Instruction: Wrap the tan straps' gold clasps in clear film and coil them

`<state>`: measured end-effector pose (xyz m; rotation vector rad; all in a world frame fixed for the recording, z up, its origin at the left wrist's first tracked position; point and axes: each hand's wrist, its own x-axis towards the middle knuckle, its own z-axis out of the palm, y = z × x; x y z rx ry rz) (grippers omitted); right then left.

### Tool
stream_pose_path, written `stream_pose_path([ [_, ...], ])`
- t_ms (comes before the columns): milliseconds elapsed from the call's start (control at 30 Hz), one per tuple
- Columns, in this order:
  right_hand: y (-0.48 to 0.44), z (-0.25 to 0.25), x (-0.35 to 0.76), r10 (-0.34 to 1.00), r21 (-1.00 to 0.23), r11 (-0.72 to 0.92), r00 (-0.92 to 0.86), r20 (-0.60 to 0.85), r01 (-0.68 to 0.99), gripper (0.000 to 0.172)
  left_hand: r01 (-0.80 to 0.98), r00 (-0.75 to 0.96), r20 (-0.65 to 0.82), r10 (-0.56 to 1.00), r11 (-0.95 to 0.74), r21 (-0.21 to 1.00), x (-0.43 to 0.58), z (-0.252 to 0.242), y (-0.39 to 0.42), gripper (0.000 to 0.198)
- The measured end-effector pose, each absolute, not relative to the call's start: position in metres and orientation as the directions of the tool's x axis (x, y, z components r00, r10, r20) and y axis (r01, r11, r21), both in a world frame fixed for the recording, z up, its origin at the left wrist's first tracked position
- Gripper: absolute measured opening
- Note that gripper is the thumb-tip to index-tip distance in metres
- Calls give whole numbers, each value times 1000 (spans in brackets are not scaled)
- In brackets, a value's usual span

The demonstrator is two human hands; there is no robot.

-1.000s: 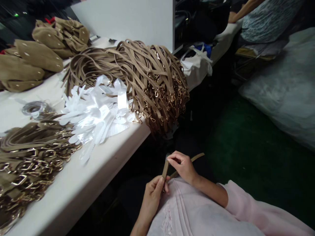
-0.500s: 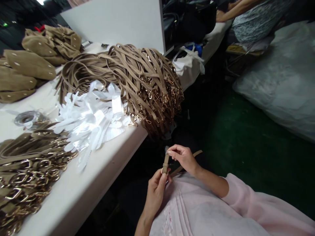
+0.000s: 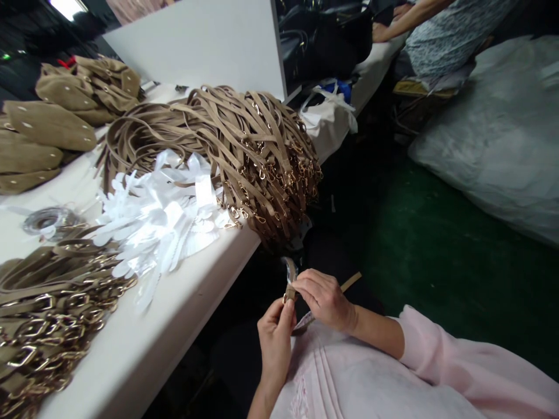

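Above my lap I hold a tan strap [image 3: 290, 291] with a small gold buckle. My left hand [image 3: 276, 331] pinches it at the buckle end, thumb on top. My right hand [image 3: 324, 298] grips the same strap just above the buckle, fingers closed together. Beyond my fingertips the strap's upper end curves up with a clear plastic piece on it. Its other end sticks out behind my right wrist. To the left, on the table, lies a heap of white plastic strips [image 3: 163, 224].
A big pile of tan straps with gold clasps [image 3: 262, 151] hangs over the white table's edge [image 3: 192, 314]. More buckled straps [image 3: 52, 308], a clear roll [image 3: 49, 222] and tan bags [image 3: 52, 125] lie left. A white panel [image 3: 196, 49] stands behind. Another person's arm [image 3: 410, 20] reaches in, far right.
My right hand has slid down the strap toward the buckle, closer to my left hand. The strap's upper end now bends over. The view has shifted slightly.
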<state>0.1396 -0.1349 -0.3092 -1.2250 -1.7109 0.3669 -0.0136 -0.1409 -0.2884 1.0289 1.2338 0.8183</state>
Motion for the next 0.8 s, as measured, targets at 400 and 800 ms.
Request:
stream_pose_path([
  [400,-146,-314,126,839,-753,435,81,537,494,14,505,240,68,968,-185,843,-18,-302,-135,21],
  [800,-143,-319,124,867,-791,384,108,486,477,10,583,440,287,851,-514,630,-32,-310,-121,25],
])
